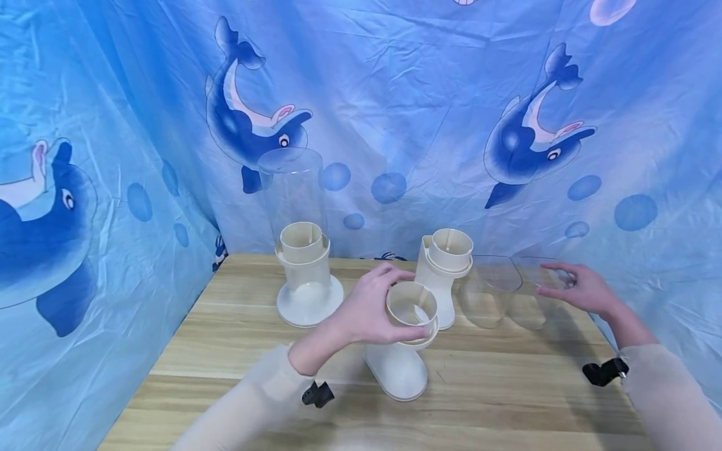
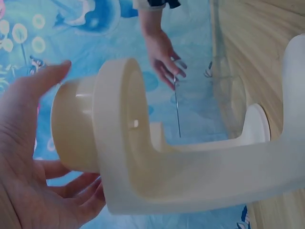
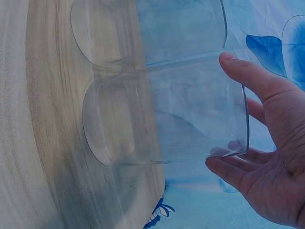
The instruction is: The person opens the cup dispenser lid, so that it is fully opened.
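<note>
My left hand grips the cream round cup on top of a white curved stand. The left wrist view shows its thumb on one side of that cup and its fingers on the other. At the right, my right hand spans the upper rim of a clear container, thumb on one side and fingers on the other. The container stands upright on the table. Beside it stands a second clear container, untouched.
Behind the left hand stands a similar white stand with a cream cup. Another stand, at the back left, carries a tall clear cylinder. All rest on a wooden table; a blue dolphin-print cloth hangs behind.
</note>
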The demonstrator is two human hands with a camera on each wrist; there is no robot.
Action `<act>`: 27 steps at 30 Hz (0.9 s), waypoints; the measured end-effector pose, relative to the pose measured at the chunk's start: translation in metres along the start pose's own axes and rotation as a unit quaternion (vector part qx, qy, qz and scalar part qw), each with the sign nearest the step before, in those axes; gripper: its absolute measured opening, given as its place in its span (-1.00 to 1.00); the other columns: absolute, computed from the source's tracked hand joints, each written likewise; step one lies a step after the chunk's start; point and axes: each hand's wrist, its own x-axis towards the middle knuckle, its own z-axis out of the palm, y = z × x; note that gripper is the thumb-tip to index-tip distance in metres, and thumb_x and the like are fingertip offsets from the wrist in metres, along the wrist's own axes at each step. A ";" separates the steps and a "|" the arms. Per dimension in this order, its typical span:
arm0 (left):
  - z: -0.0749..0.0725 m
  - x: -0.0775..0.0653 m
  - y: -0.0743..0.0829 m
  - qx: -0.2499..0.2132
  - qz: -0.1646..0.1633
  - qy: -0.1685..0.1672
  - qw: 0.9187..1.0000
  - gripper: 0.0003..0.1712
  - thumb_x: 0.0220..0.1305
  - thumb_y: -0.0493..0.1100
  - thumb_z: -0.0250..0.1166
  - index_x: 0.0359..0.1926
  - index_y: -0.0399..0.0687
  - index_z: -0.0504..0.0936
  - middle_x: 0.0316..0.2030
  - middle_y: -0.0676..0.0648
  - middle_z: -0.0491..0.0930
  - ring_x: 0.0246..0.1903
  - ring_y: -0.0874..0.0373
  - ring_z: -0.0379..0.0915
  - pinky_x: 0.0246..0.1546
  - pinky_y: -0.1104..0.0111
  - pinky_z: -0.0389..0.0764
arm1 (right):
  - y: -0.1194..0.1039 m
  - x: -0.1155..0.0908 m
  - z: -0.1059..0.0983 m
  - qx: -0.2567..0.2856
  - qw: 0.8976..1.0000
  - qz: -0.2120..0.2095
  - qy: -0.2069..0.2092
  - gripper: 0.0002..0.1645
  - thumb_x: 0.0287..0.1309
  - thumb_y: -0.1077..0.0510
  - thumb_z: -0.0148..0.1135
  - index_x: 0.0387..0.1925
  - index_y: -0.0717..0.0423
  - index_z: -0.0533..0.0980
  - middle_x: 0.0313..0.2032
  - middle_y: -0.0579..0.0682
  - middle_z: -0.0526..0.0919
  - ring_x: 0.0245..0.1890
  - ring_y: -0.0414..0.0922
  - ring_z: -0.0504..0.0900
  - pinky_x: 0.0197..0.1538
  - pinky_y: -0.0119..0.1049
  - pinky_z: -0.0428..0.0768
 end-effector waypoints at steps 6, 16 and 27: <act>-0.001 0.001 -0.004 -0.004 -0.004 -0.005 1.000 -0.10 -0.06 0.20 0.66 0.27 -0.14 0.66 0.03 0.01 0.67 0.05 0.14 0.61 0.07 0.27 0.68 | 0.000 0.000 0.000 0.004 1.000 -0.002 0.000 0.00 0.37 -0.22 0.40 0.58 0.23 0.27 0.57 0.58 0.05 0.40 0.71 0.19 0.32 0.60 0.37; -0.001 -0.003 -0.004 0.003 0.007 -0.006 1.000 0.03 -0.07 0.20 0.63 0.42 -0.06 0.53 0.27 -0.05 0.57 0.26 0.05 0.55 0.26 0.10 0.67 | 0.002 0.000 0.002 0.007 1.000 -0.012 0.005 -0.01 0.38 -0.17 0.40 0.57 0.29 0.26 0.56 0.59 0.07 0.39 0.71 0.19 0.31 0.60 0.38; 0.004 -0.002 -0.005 0.030 -0.035 0.013 0.999 -0.03 -0.07 0.11 0.67 0.37 -0.10 0.55 0.24 -0.08 0.61 0.20 -0.03 0.60 0.20 0.10 0.72 | 0.003 0.001 0.004 0.002 1.000 -0.014 0.013 -0.01 0.39 -0.18 0.40 0.57 0.30 0.26 0.56 0.59 0.07 0.38 0.70 0.22 0.30 0.60 0.40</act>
